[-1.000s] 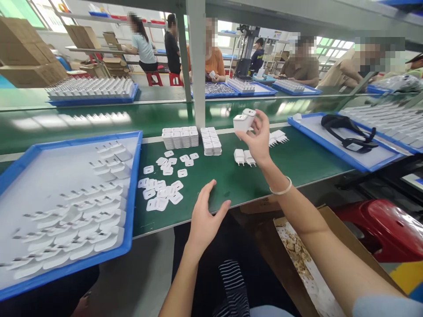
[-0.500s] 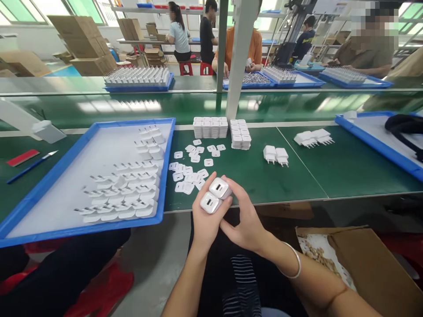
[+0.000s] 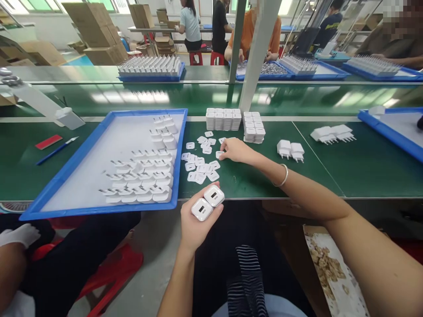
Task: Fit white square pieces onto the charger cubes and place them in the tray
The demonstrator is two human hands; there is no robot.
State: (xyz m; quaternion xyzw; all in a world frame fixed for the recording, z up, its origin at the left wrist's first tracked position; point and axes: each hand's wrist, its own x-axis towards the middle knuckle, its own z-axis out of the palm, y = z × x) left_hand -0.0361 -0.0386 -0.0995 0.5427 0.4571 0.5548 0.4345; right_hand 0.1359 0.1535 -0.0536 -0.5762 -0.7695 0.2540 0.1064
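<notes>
My left hand [image 3: 194, 224] is wrapped round two white USB charger plugs [image 3: 208, 203], held side by side with their port ends facing up, just in front of the table edge. Over the green table, my right hand [image 3: 237, 150] reaches out with thumb and forefinger pinched on a small white square plate [image 3: 219, 154]. More loose white plates [image 3: 200, 168] lie scattered to its left. Behind them stand neat stacks of the same plates [image 3: 224, 119]. Two chargers [image 3: 290, 150] lie on the table to the right of this hand, their pins toward me.
A blue-rimmed tray [image 3: 177, 176] on the left holds rows of chargers with pins up. Two more chargers [image 3: 333, 133] lie farther right, near another blue tray [image 3: 390, 143]. A blue pen-like knife [image 3: 56, 152] and a red strip [image 3: 49, 141] lie far left. A post [image 3: 259, 57] rises behind the stacks.
My right hand has left the chargers and moved forward to the loose plates, pinching one. My left hand keeps the two chargers. The view has shifted somewhat.
</notes>
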